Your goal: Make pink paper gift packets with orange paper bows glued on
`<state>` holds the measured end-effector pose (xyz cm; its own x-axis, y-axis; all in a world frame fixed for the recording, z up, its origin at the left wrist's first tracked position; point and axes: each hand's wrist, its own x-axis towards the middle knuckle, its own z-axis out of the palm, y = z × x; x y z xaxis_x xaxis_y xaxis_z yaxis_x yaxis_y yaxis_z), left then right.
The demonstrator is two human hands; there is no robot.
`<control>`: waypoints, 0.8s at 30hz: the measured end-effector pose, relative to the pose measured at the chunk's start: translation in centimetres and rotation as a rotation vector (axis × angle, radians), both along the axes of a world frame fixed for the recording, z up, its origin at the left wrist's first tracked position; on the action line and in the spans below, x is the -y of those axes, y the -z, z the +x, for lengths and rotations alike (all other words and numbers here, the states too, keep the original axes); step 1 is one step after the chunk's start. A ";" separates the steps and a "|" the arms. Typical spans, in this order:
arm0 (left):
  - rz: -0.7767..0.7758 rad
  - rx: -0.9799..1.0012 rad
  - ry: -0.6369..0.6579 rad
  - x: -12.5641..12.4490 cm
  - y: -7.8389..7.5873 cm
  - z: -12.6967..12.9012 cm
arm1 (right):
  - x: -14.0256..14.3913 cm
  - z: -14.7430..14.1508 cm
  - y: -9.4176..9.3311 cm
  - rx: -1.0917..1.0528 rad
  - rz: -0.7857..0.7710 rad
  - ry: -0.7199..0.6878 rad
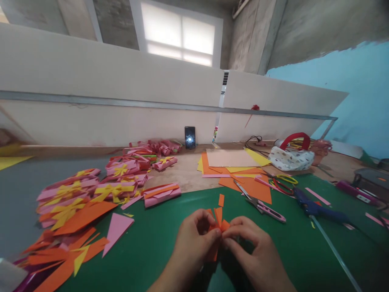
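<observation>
Between my two hands is an orange paper bow (219, 219) made of strips that fan out from a pinched middle. My left hand (196, 233) grips it from the left, thumb and forefinger pressed near its centre. From the right, my right hand (253, 243) pinches the bow close to the same spot. Its lower part hangs below the fingers and is partly hidden by them. Just above lies a small loose orange paper piece (221, 200) on the green mat (170, 235). To the left of that rests a rolled pink paper packet (162, 195) with an orange band.
Pink packets with yellow bows (114, 190) and orange scraps (69, 259) pile up at left. A utility knife (272, 212), scissors (284, 179) and a blue glue gun (313, 207) lie at right. Behind are paper sheets (231, 158), a phone (190, 138) and a patterned bag (290, 158).
</observation>
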<state>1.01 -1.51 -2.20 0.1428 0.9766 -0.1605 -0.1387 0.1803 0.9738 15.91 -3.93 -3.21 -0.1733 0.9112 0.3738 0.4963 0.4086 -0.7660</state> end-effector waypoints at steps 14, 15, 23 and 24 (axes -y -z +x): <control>-0.025 0.036 0.112 0.2 -0.4 -0.2 | -0.6 -0.9 0.1 -0.205 -0.351 0.094; -0.019 0.041 0.123 0.2 -0.4 -0.2 | -0.7 -0.8 0.1 -0.238 -0.365 0.083; 0.029 0.071 0.179 0.3 -0.4 -0.3 | -1.1 -1.0 0.8 -0.456 -0.407 0.078; 0.028 0.069 0.183 0.3 -0.3 -0.3 | -1.1 -1.0 0.9 -0.475 -0.411 0.080</control>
<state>0.69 -1.77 -1.91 0.3286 0.9372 -0.1171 -0.1729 0.1816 0.9681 14.87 -2.80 -4.09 0.0001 1.0000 0.0097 0.0803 0.0097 -0.9967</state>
